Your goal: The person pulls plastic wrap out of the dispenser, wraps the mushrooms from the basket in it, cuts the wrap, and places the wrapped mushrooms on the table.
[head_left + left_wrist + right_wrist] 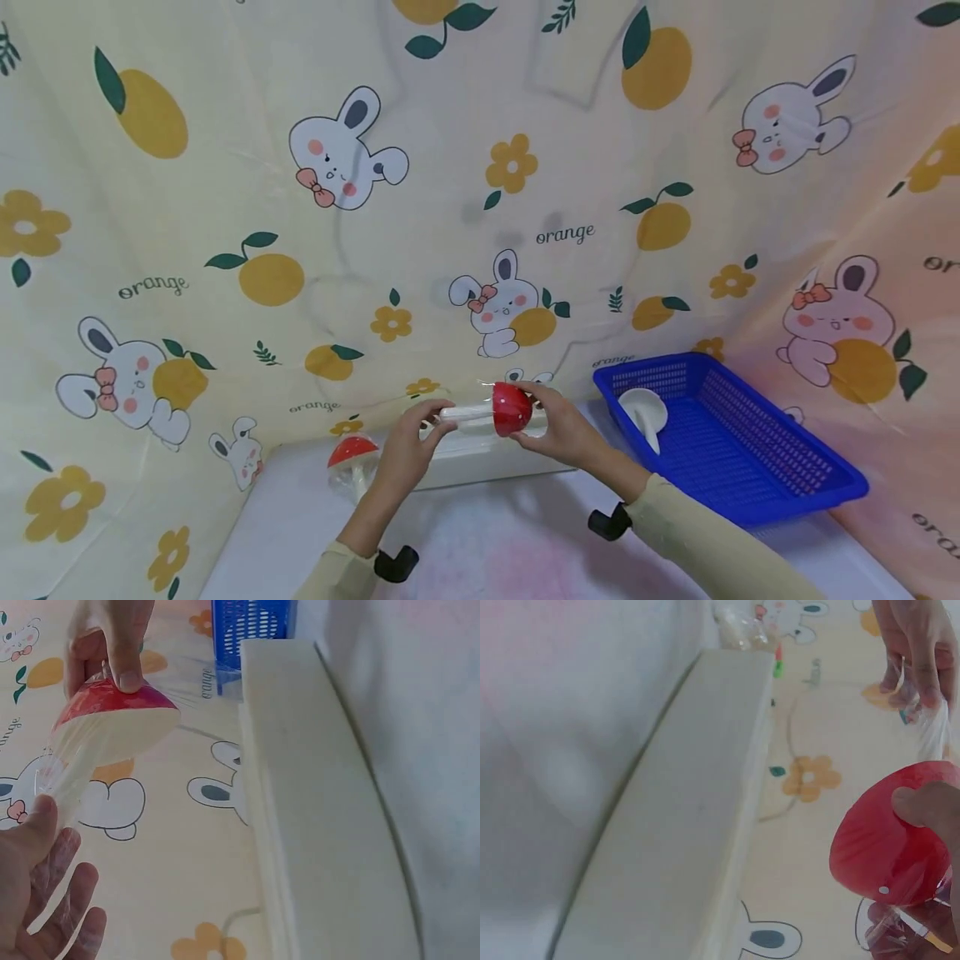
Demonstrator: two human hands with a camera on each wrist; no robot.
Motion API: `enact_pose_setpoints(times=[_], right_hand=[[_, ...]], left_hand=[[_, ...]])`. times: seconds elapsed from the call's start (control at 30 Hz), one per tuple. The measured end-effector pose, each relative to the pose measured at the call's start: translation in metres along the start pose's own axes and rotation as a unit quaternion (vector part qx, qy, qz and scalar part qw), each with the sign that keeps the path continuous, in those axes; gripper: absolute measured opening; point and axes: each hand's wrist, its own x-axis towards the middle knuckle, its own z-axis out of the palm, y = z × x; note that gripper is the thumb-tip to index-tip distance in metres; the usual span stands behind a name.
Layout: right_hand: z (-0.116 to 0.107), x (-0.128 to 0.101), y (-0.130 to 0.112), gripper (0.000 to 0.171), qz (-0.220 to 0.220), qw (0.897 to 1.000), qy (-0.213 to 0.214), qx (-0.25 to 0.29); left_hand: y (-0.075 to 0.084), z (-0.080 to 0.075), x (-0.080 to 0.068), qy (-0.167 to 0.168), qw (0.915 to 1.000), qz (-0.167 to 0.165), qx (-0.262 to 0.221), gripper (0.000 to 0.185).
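A mushroom-shaped object (512, 409) with a red, white-dotted cap and a pale stem is held sideways, wrapped in clear plastic. My left hand (408, 446) pinches the end of the stem through the wrap. On the other side, my right hand (562, 429) grips the red cap between thumb and fingers. The left wrist view shows the cap's pale underside (127, 739). In the right wrist view the thumb presses on the red cap (877, 840). A second red-capped mushroom-shaped object (352, 450) in clear plastic lies to the left, beside my left forearm.
Behind the hands lies a long white block (495, 467). At right stands a blue plastic basket (757, 433) holding a white spoon-like piece (643, 414). A printed cloth with rabbits and oranges (435, 217) hangs behind the white table (465, 550).
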Motion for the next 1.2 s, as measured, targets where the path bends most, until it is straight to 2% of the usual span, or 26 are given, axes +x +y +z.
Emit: enact_pose_setpoints(times=[0.17,0.33,0.47,0.57,0.67,0.87,1.2], right_hand=[[-0.005,0.013,-0.003,0.085,-0.007,1.0,0.016,-0.003],[-0.01,0.031,-0.003,0.083,-0.009,1.0,0.026,-0.006],[-0.012,0.04,-0.001,0.084,0.003,1.0,0.025,0.001],[-0.014,0.044,-0.001,0.084,0.014,1.0,0.027,0.003],[-0.016,0.048,0.0,0.084,0.015,0.999,0.035,0.003],[-0.024,0.058,-0.003,0.083,0.009,0.998,0.057,0.01],[-0.035,0.069,-0.009,0.081,0.001,0.997,0.071,0.008]], left_hand=[[0.002,-0.005,0.015,0.007,0.9997,0.008,0.022,0.032],[0.003,-0.015,0.036,-0.003,0.9992,-0.005,0.039,0.031],[0.001,-0.018,0.049,-0.016,0.999,-0.025,0.033,0.03],[0.001,-0.019,0.054,-0.023,0.9987,-0.042,0.019,0.029],[0.004,-0.019,0.058,-0.016,0.9987,-0.049,0.004,0.029],[0.01,-0.022,0.068,0.008,0.9994,-0.032,-0.011,0.029],[0.02,-0.028,0.079,0.019,0.9996,-0.021,-0.01,0.03]])
